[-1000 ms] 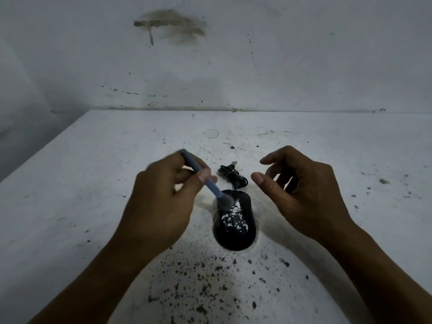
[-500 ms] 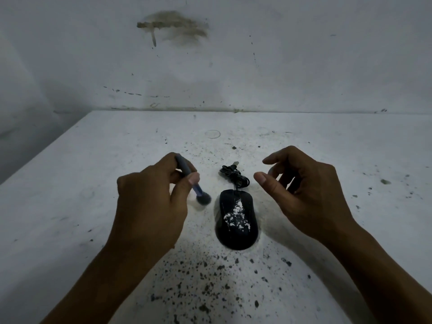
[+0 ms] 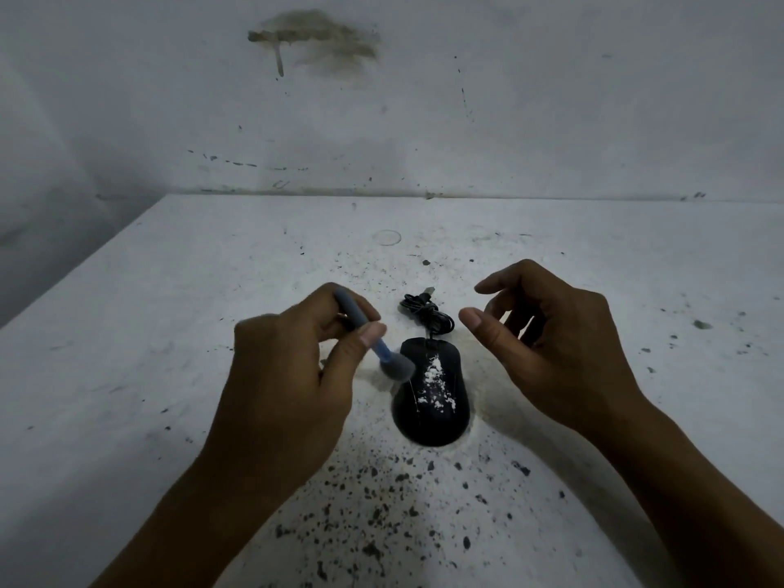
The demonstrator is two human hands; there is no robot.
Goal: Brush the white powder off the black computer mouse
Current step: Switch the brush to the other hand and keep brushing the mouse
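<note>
My left hand (image 3: pixel 284 375) has its grip pinched on the slim blue-handled brush (image 3: pixel 360 328), bristles at the left edge of the black computer mouse (image 3: pixel 430 401) lying mid-desk; right hand (image 3: pixel 560 354) hovers loose, holding nothing. White powder (image 3: pixel 435 381) clings along its back, so most brushing remains.

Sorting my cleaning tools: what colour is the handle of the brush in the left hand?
Blue, on the brush with its grey tip; head view.
</note>
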